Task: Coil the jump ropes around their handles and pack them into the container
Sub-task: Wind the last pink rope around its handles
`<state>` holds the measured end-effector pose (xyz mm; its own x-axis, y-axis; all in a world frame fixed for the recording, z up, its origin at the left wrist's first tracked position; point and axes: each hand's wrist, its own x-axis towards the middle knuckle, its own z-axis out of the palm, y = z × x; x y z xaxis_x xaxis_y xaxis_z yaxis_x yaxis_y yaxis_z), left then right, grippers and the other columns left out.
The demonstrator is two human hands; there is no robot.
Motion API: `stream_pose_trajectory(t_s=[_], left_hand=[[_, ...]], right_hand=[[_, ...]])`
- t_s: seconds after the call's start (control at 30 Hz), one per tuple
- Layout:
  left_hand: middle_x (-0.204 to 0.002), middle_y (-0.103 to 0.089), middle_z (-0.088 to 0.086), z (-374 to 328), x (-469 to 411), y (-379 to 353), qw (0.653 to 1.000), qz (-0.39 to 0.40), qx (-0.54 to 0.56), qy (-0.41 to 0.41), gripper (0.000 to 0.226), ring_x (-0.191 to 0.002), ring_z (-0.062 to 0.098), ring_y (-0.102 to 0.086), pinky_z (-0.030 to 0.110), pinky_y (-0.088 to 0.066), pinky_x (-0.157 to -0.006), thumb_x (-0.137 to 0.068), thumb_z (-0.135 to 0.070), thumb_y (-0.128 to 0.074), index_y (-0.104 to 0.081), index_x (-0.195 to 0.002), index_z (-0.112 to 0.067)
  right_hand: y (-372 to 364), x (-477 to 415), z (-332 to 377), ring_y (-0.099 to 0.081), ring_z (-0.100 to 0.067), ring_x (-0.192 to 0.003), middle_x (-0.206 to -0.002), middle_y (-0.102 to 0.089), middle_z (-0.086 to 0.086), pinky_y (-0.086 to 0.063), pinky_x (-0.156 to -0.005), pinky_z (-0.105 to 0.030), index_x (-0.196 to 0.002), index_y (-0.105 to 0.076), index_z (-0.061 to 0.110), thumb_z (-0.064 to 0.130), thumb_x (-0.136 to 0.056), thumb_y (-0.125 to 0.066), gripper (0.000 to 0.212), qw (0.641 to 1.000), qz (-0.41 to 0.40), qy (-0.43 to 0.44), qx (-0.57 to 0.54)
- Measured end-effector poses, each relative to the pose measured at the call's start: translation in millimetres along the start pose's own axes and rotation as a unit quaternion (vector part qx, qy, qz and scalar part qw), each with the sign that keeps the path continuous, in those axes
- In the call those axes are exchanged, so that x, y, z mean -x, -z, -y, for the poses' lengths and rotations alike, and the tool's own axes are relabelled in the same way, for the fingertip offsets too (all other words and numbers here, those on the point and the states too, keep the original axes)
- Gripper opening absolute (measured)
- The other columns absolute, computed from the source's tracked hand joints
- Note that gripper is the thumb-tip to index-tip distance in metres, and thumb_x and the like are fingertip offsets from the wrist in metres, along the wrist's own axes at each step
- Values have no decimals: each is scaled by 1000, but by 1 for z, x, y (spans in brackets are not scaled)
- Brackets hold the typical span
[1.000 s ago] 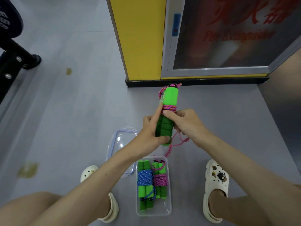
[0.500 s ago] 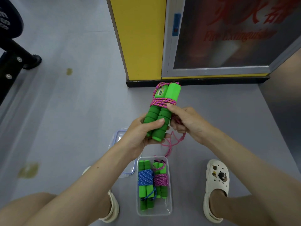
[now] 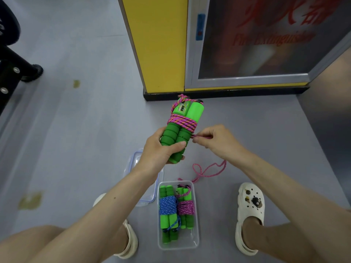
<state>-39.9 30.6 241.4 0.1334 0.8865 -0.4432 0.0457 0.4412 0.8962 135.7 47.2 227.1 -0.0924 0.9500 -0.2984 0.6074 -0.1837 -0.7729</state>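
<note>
Clamping both green handles side by side in the left hand, low on the foam, leaving the upper half free for winding. Pinching the pink rope taut in the right hand, just right of the handles, presumably to keep the wraps from slackening. Held in mid-air, far of the clear container. Leaving a loose tail trailing down near the container's far rim; can't tell if touching.

Already packed, between the two white clogs: blue-roped bundle left, pink-roped bundle right, touching. Parked on the floor left of the container: lid, partly hidden by the left forearm.

Probably a tight fit for a third bundle. Possible snag for the tail on the rim.
</note>
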Motion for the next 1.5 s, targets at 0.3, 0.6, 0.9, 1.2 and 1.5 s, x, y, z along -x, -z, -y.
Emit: stream_pose_trajectory(t_s=[0.3, 0.6, 0.9, 1.2, 1.5], left_hand=[[-91, -68, 2, 6, -3, -5, 984, -46, -125, -120, 48, -78, 24, -67, 35, -59, -64, -78, -7, -75, -55, -115, -30], [-97, -68, 0, 3, -3, -1, 978, -60, -145, -135, 58, -82, 23, -68, 41, -60, -70, -78, -8, -75, -48, -117, -41], [-95, -68, -9, 6, -1, 1, 945, -120, -245, -182, 60, -84, 14, -65, 40, -57, -74, -80, -22, -75, -47, -132, -33], [-102, -69, -2, 4, -4, 12, 912, -186, -322, -175, 63, -89, 26, -64, 44, -54, -77, -83, -27, -71, -40, -137, -36], [-95, -69, 2, -6, 1, -1, 904, -202, -318, -203, 68, -78, 26, -63, 40, -54, -71, -85, -24, -69, -35, -143, -32]], right_hand=[[4, 0, 2, -57, -27, -75, -85, -66, -15, -43, -67, -34, -96, -75, 12, 18, -94, -57, 19, 998, 44, 11, 37], [0, 1, 4, -59, -9, -69, -77, -63, -2, -49, -69, -19, -93, -66, 8, 5, -97, -48, 19, 990, 83, -33, -113], [-7, 6, 18, -31, -1, -38, -56, -43, 0, -24, -40, -14, -102, -62, 6, 15, -101, -43, 21, 978, 111, -64, -164], [-8, 6, 21, -48, -5, -50, -57, -56, -1, -39, -57, -25, -84, -71, 13, 25, -93, -58, 19, 999, 41, 27, 9], [10, 10, 30, -52, -22, -37, -53, -53, 1, -9, -41, -15, -60, -58, 16, 27, -67, -85, 31, 831, -191, 257, 455]])
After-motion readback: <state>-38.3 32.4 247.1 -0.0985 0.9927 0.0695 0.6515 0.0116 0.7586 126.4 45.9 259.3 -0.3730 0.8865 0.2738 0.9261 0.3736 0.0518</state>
